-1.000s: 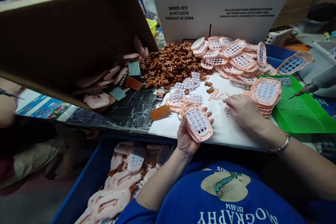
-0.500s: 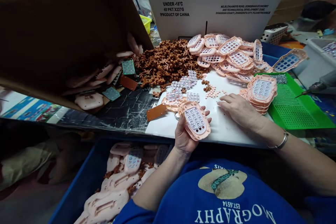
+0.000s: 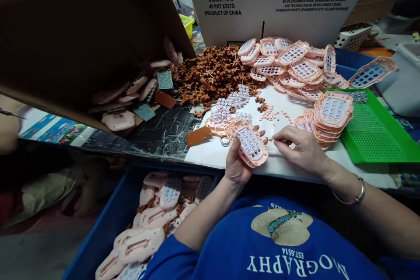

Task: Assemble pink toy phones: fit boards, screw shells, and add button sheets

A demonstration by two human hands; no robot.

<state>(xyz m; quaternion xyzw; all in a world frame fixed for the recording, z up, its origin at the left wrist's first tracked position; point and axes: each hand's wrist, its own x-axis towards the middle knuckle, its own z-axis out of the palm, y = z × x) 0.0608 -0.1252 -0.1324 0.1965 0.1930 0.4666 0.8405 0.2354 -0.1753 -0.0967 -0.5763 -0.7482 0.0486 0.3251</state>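
My left hand (image 3: 236,167) holds a pink plastic toy shell (image 3: 263,156), its hollow side up with a white button pad (image 3: 250,142) inside. Thumb and fingers grip the shell's edges. Just right of it, my right hand (image 3: 303,149) is closed in a pinch on a tiny pink piece (image 3: 270,139). Similar tiny pink pieces (image 3: 268,113) lie loose on the white sheet beyond. A stack of pink shells (image 3: 333,111) with pads stands by my right wrist. Several loose button pads (image 3: 223,109) lie beyond my left hand.
Brown molded parts (image 3: 210,72) and more pink shells (image 3: 298,68) are heaped at the back. A green tray (image 3: 377,140) sits right; an open carton (image 3: 82,43) stands left. Below the table edge, a blue bin (image 3: 98,232) holds pink shells. An orange-brown plate (image 3: 199,136) lies left.
My right hand has gone from lying over the sheet near the loose tiny pieces to a pinch beside the shell, with a tiny pink piece. The left hand still holds the shell.
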